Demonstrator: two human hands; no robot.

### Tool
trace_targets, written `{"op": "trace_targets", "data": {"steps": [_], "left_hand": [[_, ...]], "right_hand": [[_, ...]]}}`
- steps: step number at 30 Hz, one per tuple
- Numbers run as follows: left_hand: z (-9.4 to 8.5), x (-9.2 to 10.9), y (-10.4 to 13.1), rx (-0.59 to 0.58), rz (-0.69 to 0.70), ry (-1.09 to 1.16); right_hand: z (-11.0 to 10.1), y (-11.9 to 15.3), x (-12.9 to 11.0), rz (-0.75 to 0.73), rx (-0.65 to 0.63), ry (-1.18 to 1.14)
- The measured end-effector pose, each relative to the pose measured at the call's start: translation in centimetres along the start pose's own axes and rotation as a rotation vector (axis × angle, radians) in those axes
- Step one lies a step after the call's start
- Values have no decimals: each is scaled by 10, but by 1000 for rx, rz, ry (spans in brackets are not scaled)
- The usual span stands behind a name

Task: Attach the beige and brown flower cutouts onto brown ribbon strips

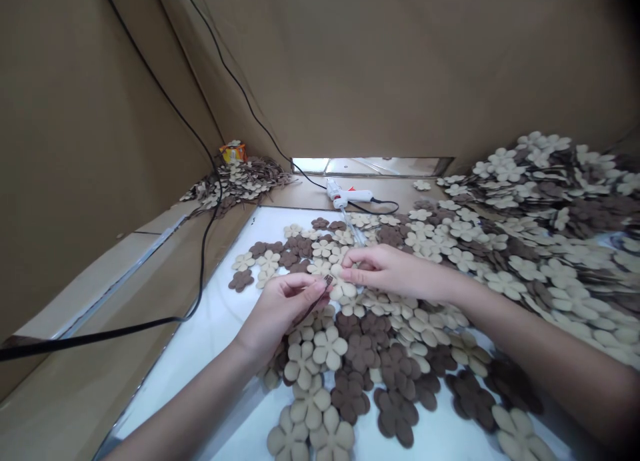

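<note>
My left hand (287, 307) is closed, thumb and fingers pinching a small dark brown felt piece (329, 281). Its edge sticks up past the thumb tip, and the fingers cover much of the rest. Just to the right, my right hand (373, 269) is held with thumb and fingertips drawn together above the cream flowers. Whatever lies in that pinch, if anything, is hidden or too small to make out. Under and around both hands spread cream felt flowers (330, 347) and brown felt flowers (397, 414), many overlapping, on a white board (220, 334).
Beyond the hands a white glue gun (350, 194) lies with its nozzle toward the flowers. A tall heap of flowers (515, 174) rises at the right. Another pile (250, 181) sits at the back left by an orange packet (233, 152). A black cable (204, 247) crosses the left side.
</note>
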State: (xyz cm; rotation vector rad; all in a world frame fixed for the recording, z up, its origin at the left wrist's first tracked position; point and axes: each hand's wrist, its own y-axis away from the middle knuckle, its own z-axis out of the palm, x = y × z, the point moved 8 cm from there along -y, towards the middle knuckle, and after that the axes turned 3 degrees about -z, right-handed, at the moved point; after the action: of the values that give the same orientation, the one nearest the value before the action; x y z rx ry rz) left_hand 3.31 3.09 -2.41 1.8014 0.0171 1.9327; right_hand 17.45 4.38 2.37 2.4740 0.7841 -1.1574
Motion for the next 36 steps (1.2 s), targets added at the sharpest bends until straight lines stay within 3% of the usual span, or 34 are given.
{"op": "trace_targets", "data": {"steps": [7, 11, 17, 23, 31, 36], "left_hand": [[2, 6, 2, 3, 74, -145], [2, -1, 0, -4, -2, -25], [1, -1, -2, -11, 49, -2], [4, 5, 2, -25, 99, -25], [13, -2, 1, -141, -41, 236], [16, -6, 0, -199, -59, 187]], "right_hand": [[4, -3, -3, -75, 29, -57], [4, -4, 5, -16, 126, -98], [3, 2, -5, -22, 305, 11], [8, 0, -2, 35, 305, -32], [-2, -4, 22, 145, 243, -262], [-10, -4, 22, 116, 247, -245]]}}
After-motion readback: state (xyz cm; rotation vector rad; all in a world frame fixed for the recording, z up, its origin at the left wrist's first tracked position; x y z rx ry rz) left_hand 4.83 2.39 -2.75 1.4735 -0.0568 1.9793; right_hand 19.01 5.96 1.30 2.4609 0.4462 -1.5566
